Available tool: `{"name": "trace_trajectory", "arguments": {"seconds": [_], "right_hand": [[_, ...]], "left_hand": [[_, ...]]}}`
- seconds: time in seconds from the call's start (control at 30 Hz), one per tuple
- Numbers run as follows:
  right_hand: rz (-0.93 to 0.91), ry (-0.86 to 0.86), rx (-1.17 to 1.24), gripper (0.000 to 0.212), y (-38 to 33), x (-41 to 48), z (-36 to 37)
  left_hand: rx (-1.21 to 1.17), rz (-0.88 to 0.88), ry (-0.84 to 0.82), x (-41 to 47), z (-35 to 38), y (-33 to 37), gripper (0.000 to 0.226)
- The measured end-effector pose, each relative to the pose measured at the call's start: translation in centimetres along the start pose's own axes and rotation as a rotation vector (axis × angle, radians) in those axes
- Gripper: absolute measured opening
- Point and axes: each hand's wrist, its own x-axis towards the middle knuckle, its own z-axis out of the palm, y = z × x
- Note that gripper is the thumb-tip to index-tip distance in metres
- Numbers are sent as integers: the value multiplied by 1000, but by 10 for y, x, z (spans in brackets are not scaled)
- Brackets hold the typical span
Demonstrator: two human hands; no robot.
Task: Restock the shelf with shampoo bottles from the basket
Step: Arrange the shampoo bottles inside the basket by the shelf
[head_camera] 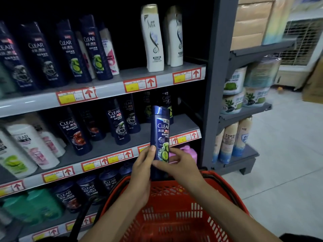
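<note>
A dark blue Clear shampoo bottle (160,131) with a green lime on its label stands upright in front of the middle shelf (108,147). My left hand (142,165) grips its lower left side, thumb on the front. My right hand (180,163) holds its lower right side, fingers wrapped round the base. Below my forearms sits the red plastic basket (176,213); no bottles show in the part of its inside that I can see. Similar blue Clear bottles (118,123) stand on the middle shelf, with a bare patch of shelf at its right end (183,124).
The top shelf (132,75) holds more Clear bottles and two white bottles (153,39). White and green bottles stand at the left, a pink container (188,151) behind my right hand. A grey end rack (241,116) with cans and sprays stands to the right, beside tiled floor.
</note>
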Motion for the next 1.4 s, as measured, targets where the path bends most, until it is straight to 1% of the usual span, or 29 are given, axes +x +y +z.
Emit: {"name": "trace_trajectory", "arguments": {"seconds": [0.07, 0.13, 0.27, 0.37, 0.47, 0.53, 0.6, 0.67, 0.73, 0.77, 0.8, 0.87, 0.9, 0.97, 1.03, 1.07, 1.13, 1.17, 1.27, 1.3, 1.4], "right_hand": [[-32, 6, -130, 45, 0, 5, 6], [-21, 18, -185, 46, -3, 11, 8], [64, -40, -162, 45, -10, 30, 16], [138, -46, -133, 36, -15, 51, 20], [148, -68, -107, 43, -19, 73, 23], [140, -82, -102, 41, -22, 85, 24], [118, -64, -96, 50, -23, 99, 27], [84, -20, -118, 61, -22, 113, 33], [46, 39, -177, 69, -21, 121, 35], [27, 64, -206, 70, -19, 130, 39], [9, 87, -232, 66, -18, 136, 41], [-26, 131, -289, 49, -17, 140, 40], [-38, 158, -317, 46, -14, 145, 41], [-78, 214, -369, 55, -8, 153, 45], [-111, 256, -405, 65, -1, 162, 50], [-128, 278, -415, 65, 1, 164, 53], [-160, 336, -445, 58, 7, 170, 58], [-173, 374, -460, 53, 11, 173, 61], [-208, 459, -477, 44, 16, 186, 68], [-220, 474, -485, 42, 16, 190, 70], [-242, 507, -533, 44, 14, 204, 72]], "left_hand": [[28, -6, 15, 6, 0, 3, 27], [72, -16, 19, 12, -2, 6, 26], [222, 2, 50, 34, -13, 12, 26], [332, 6, 53, 50, -15, 17, 30], [465, 105, 68, 68, -13, 27, 31], [596, 189, 69, 79, -13, 34, 32], [721, 249, 91, 91, -13, 38, 32], [777, 281, 111, 102, -12, 39, 33], [783, 283, 121, 110, -8, 39, 29], [761, 282, 128, 120, -9, 38, 24], [741, 279, 124, 125, -9, 36, 16], [696, 268, 122, 128, -6, 33, 34], [677, 273, 111, 131, -6, 31, 41], [636, 292, 104, 140, -7, 27, 45], [588, 278, 107, 150, -9, 23, 41], [569, 276, 101, 153, -9, 22, 39], [558, 265, 87, 159, -9, 19, 40], [551, 265, 84, 163, -8, 17, 45], [534, 273, 86, 177, -5, 12, 66], [541, 265, 91, 181, -3, 11, 70], [559, 250, 123, 193, 2, 13, 71]]}}
